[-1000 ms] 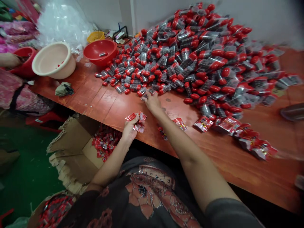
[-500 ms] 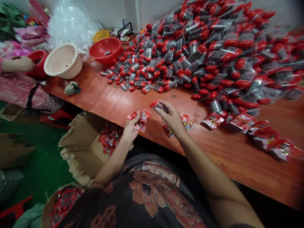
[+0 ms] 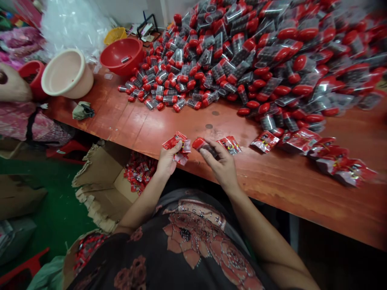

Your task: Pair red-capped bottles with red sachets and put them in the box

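My left hand [image 3: 168, 160] is closed on a small bunch of red printed packets [image 3: 176, 143] at the near edge of the red wooden table [image 3: 290, 189]. My right hand [image 3: 221, 162] is closed on a clear tube with a red cap [image 3: 203, 145], its cap pointing toward the packets in my left hand. A huge heap of the same red-capped tubes [image 3: 256, 56] covers the far side of the table. Loose red packets [image 3: 314, 153] lie in a row along the heap's near right edge, and one packet [image 3: 230, 144] lies just beyond my right hand.
A red bowl [image 3: 121, 56], a cream basin [image 3: 67, 74] and another red tub [image 3: 32, 76] stand at the table's left end, near another person's arm [image 3: 12, 86]. A torn cardboard box [image 3: 104, 181] with filled red packets sits on the green floor below my left hand.
My right hand reached into the heap's edge, picked up one red-capped tube and brought it back beside my left hand. My left hand kept its bunch of packets.
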Demonstrator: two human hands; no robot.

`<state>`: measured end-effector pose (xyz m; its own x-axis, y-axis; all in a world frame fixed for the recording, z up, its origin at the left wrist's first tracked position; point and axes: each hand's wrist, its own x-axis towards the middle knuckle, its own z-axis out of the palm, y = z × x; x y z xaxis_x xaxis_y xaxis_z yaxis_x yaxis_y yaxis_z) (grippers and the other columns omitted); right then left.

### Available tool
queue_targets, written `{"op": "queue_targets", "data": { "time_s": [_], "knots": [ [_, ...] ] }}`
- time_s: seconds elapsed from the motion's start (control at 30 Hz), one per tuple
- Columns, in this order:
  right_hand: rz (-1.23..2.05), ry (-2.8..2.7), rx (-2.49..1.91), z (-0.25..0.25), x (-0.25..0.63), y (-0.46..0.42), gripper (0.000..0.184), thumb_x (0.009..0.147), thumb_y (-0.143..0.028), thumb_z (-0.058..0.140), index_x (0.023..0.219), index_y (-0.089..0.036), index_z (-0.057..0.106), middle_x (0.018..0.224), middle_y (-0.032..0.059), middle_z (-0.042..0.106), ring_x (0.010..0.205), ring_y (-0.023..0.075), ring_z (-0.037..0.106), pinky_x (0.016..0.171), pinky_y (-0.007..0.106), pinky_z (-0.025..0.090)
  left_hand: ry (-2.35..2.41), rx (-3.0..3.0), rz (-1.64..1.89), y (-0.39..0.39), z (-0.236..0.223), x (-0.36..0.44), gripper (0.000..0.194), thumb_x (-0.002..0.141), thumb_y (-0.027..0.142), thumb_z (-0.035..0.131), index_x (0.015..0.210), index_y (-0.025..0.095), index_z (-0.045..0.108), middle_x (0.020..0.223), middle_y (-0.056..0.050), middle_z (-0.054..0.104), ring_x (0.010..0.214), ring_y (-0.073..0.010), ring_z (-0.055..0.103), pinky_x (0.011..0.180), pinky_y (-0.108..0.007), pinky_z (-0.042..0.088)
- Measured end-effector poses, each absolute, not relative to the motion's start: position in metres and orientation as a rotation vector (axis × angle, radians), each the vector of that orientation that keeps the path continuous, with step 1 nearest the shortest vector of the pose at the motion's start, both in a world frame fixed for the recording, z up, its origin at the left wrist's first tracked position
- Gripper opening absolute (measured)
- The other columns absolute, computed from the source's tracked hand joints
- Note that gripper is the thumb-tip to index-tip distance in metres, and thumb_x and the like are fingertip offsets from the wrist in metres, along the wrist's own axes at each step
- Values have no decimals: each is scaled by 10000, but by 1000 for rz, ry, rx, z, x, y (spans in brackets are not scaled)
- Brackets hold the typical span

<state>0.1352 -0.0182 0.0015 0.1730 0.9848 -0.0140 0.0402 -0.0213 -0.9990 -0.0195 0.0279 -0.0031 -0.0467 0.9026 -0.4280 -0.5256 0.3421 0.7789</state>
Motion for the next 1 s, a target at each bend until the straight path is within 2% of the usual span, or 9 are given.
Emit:
{"op": "queue_targets", "data": {
  "time_s": [0.23, 0.67, 1.0],
  "knots": [
    [1174, -1100, -1306, 3, 137, -22, 360, 825, -335, 644, 1177, -265, 656, 1132, 43, 718, 1025, 207, 668, 972, 456, 513, 1065, 480, 1229, 28, -5, -18, 254, 613, 223, 841, 831, 167, 724, 788, -17, 728, 682, -122, 662, 694, -247, 531],
    [1115, -1095, -1321, 3, 137, -30, 361, 824, -326, 648, 1182, -282, 654, 1126, 32, 720, 996, 203, 676, 956, 458, 522, 1093, 540, 1283, 26, -5, -17, 269, 554, 229, 874, 770, 183, 721, 750, 7, 718, 656, -110, 659, 660, -225, 523],
    [1148, -1076, -1308, 5, 139, -34, 351, 814, -314, 661, 1163, -274, 664, 1127, 31, 714, 1013, 206, 671, 970, 449, 512, 1140, 646, 1272, 22, 1, -14, 302, 568, 271, 866, 813, 152, 735, 751, -9, 718, 630, -118, 642, 657, -236, 526]
  ]
}}
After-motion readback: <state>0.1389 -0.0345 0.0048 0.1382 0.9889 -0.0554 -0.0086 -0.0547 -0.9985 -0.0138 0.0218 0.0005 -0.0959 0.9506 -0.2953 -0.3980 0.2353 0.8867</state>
